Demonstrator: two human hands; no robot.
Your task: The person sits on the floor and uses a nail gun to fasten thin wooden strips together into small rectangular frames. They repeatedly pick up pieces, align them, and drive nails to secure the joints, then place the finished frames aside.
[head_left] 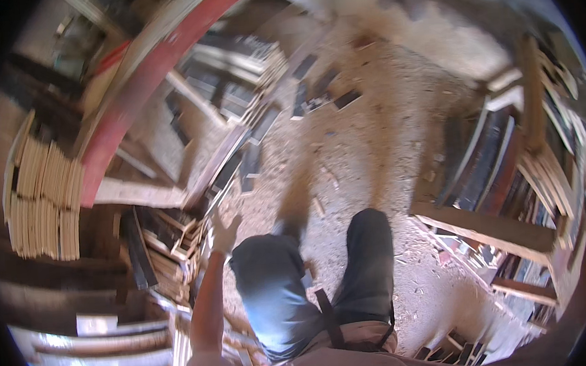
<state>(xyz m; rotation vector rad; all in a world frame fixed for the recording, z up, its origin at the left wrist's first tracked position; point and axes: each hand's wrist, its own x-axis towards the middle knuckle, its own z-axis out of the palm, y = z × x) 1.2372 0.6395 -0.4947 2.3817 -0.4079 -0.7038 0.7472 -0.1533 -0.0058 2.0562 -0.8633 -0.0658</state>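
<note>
Many stacked wood strips (168,249) just beside open left hand (223,230).

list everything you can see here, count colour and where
red beam: one, red, upper left, slanting
stacked wood strips: one stack, pale, far left
wooden frames pile: many, brown and dark, beside the left hand
dark panels: several, black, on the ground at top centre
shelf of boards: one, brown and dark, right
sawdust floor: tan, centre
legs: two, blue-grey trousers, lower centre
left hand: one, open, near the frames pile
right hand: not in view
</note>
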